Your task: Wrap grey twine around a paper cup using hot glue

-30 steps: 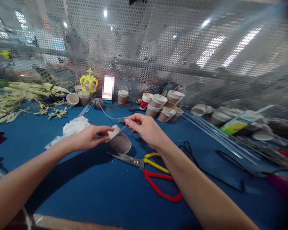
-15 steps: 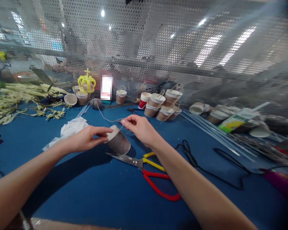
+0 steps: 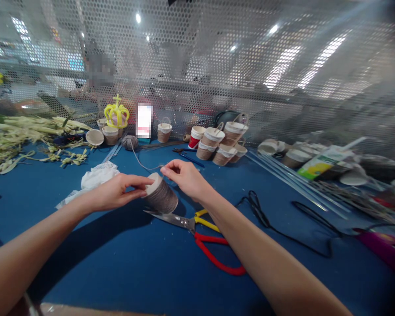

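Note:
My left hand [image 3: 118, 193] grips a paper cup [image 3: 161, 195] wound with grey-brown twine, holding it tilted on its side just above the blue table [image 3: 125, 259]. My right hand [image 3: 182, 177] pinches the twine [image 3: 141, 163] right at the cup's white end. The strand runs back from my fingers to a grey twine ball [image 3: 129, 141] near the mesh screen. Scissors with yellow and red handles [image 3: 197, 228] lie on the table directly below the cup and my right wrist.
Several twine-wrapped cups [image 3: 222, 140] stand at the back centre, a yellow crown [image 3: 117, 115] on cups at back left. Pale straw strips [image 3: 23, 136] cover the far left, a white cloth [image 3: 97, 177] lies near my left hand. Black cord [image 3: 283, 228] and clear rods [image 3: 292, 182] lie at right.
My right hand has drawn closer to the cup's end with the twine. The view has shifted slightly; the cup stays in my left hand.

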`<state>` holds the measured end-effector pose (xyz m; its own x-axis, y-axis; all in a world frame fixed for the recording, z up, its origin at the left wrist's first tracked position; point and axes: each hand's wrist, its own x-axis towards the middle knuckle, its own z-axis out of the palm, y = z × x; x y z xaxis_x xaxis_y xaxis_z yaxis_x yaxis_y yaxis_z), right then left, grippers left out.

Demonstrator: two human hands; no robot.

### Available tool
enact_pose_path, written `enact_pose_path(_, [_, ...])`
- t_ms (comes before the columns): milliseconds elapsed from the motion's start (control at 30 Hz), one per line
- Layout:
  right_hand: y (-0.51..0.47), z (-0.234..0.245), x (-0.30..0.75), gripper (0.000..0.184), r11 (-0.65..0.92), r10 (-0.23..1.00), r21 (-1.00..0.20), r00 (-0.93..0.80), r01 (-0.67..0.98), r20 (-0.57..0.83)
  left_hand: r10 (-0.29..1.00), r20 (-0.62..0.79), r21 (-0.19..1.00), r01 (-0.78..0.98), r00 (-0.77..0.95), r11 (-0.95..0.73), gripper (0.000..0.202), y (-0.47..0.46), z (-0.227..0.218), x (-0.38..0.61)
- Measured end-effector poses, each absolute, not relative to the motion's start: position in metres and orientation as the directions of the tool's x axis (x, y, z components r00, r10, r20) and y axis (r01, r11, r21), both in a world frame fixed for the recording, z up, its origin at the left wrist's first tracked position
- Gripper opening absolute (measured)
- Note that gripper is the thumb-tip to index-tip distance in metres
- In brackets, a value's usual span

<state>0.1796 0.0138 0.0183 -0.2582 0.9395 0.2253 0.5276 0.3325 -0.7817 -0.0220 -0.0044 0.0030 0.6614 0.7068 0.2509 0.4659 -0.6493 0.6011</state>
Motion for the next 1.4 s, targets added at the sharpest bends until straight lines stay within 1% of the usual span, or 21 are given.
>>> enact_pose_path(567, [0.015,0.014,0.176,0.017,0.351,0.93,-0.81,-0.275,0.471,0.243,0.673,0.253,0.563,0.46,0.695,-0.687,0.033,-0.006,0.007,-0.021])
enact_pose_path(933, [0.016,0.009,0.174,0.016,0.248,0.953,-0.85,-0.273,0.464,0.129,0.667,0.245,0.584,0.442,0.703,-0.681,0.031,-0.006,0.008,-0.021])
enact_pose_path(1000, [0.016,0.009,0.176,0.019,0.224,0.956,-0.859,-0.276,0.461,0.1,0.683,0.236,0.601,0.448,0.691,-0.661,0.03,-0.005,0.007,-0.021])
enact_pose_path(1067, [0.014,0.011,0.178,0.027,0.194,0.956,-0.871,-0.288,0.452,0.064,0.704,0.222,0.631,0.452,0.674,-0.631,0.028,-0.004,0.006,-0.021])
enact_pose_path(1167, [0.01,0.018,0.184,0.038,0.182,0.93,-0.876,-0.368,0.447,0.005,0.738,0.218,0.687,0.436,0.639,-0.581,0.023,-0.001,0.005,-0.022])
enact_pose_path(1300, [0.001,0.03,0.191,0.038,0.281,0.826,-0.809,-0.559,0.517,-0.07,0.777,0.259,0.767,0.366,0.574,-0.526,0.021,0.003,0.004,-0.025])
enact_pose_path(1400, [-0.004,0.034,0.191,0.043,0.266,0.777,-0.807,-0.613,0.527,-0.144,0.786,0.259,0.811,0.316,0.561,-0.492,0.019,0.004,0.003,-0.027])
